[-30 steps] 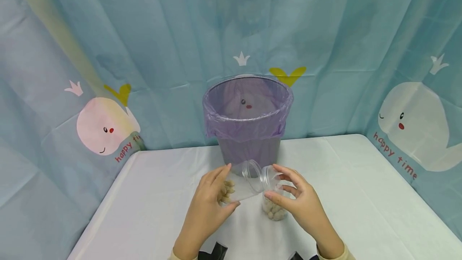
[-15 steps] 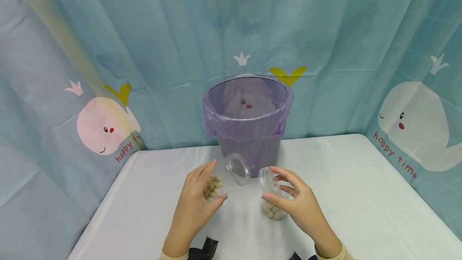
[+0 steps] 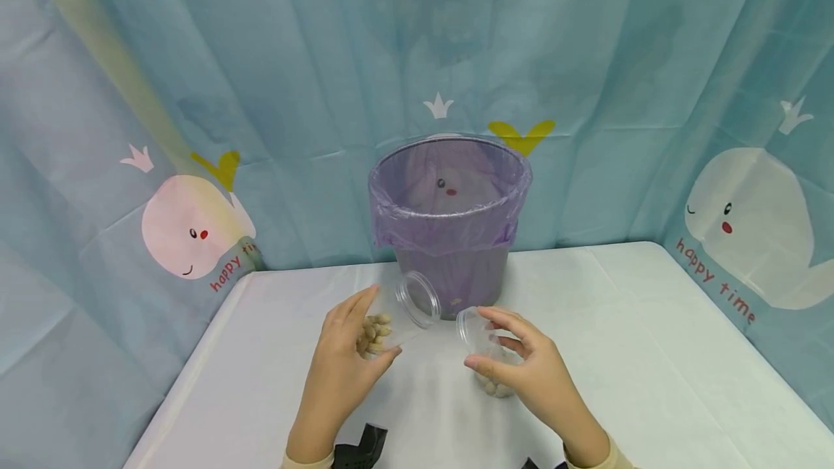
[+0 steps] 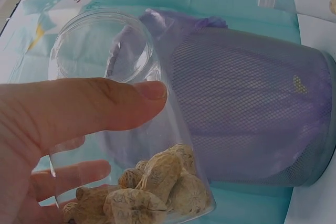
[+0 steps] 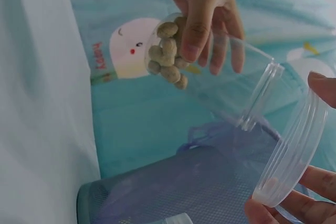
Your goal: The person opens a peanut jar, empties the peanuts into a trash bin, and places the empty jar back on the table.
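My left hand (image 3: pixel 339 353) grips a clear plastic jar (image 4: pixel 121 103), thumb on one side and fingers on the other. The jar is tilted, its open mouth pointing right and up. Several unshelled peanuts (image 4: pixel 160 174) lie at its bottom. Facing that mouth across a small gap, my right hand (image 3: pixel 531 360) pinches a clear round lid (image 5: pixel 294 150) by its edge. Partly hidden behind the right hand, a second clear jar (image 3: pixel 493 384) with pale, nut-like pieces in it stands on the table.
A mesh waste bin (image 3: pixel 449 273) with a purple bag (image 3: pixel 443 230) over its rim stands behind the hands at the back of the white table (image 3: pixel 651 353). Blue cloth (image 3: pixel 326 93) printed with whales hangs behind and at both sides.
The left hand has moved left with its jar, so the jar's mouth and the lid have come apart. The right hand has shifted slightly left and down with the lid.
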Demonstrator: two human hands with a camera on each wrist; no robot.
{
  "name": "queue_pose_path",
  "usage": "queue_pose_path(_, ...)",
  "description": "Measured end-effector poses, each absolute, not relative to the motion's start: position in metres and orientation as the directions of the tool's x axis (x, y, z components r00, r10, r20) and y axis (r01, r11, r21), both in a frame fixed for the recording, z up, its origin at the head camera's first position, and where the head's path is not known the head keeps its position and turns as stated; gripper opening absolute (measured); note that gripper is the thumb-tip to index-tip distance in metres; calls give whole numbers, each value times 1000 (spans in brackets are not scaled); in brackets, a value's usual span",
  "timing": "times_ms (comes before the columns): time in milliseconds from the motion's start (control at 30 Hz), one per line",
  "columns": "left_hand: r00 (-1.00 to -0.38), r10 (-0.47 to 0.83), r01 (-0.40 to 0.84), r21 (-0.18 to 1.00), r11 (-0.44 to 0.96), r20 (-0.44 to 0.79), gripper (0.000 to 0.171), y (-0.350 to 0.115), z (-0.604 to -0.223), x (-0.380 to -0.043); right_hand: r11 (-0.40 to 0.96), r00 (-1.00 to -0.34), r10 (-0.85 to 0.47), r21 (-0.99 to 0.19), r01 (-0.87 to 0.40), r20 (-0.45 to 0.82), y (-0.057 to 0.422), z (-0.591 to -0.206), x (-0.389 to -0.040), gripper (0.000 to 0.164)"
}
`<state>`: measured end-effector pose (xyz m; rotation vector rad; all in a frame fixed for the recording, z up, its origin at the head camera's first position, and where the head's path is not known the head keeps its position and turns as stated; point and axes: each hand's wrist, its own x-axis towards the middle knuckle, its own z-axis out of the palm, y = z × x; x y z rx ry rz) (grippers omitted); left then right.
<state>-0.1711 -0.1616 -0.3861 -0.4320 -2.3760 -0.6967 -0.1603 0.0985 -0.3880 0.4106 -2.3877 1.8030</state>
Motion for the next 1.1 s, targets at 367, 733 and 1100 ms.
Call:
queue_pose_path(367,-753,98,443,391,806,651,96,-170,-383,-172,263,-952,-165,-919,-293,257,84,-394,-164,61)
queue_pose_path(733,-766,76,425,414,805,639,96,-176,-385,-173,297,-956,-209,-918,-263,206,59,-406,-167,63)
queue_pose_path(1100,-746,67,433,407,804,662,96,-179,-385,-172,339,-942,-243,-890,-305,231,43,-430,-175,62)
